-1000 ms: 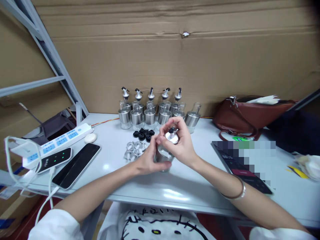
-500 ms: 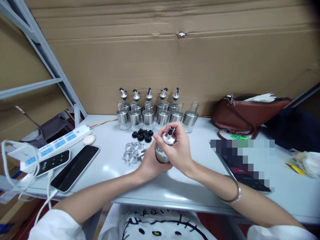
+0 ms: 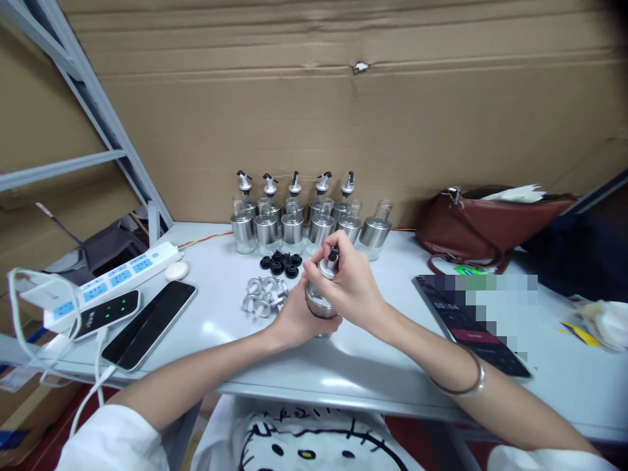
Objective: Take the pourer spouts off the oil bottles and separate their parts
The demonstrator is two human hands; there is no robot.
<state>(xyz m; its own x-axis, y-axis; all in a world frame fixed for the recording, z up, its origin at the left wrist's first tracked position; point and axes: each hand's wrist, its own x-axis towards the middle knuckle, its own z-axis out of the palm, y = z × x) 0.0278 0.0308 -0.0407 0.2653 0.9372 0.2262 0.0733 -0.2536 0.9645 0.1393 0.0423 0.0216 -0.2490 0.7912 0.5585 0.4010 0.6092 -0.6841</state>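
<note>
My left hand is wrapped round a glass bottle with a steel sleeve, near the table's front. Over its neck, my right hand has closed its fingers on a silver pour spout with a black tip. The spout sits at the bottle's mouth; how deep it goes is hidden by the fingers. Left of the bottle lie several silver spout tops and, behind them, a cluster of black stoppers. Farther back stand a row of open bottles and a row with spouts fitted.
On the left are a power strip, a phone, a black device with green lights and white cables. A tablet-like screen and a brown bag are at right. Cardboard stands behind the table.
My right fingers have curled in closer around the spout's black tip, and the bottle's lower part shows a little more below my hands. The whole view has shifted slightly.
</note>
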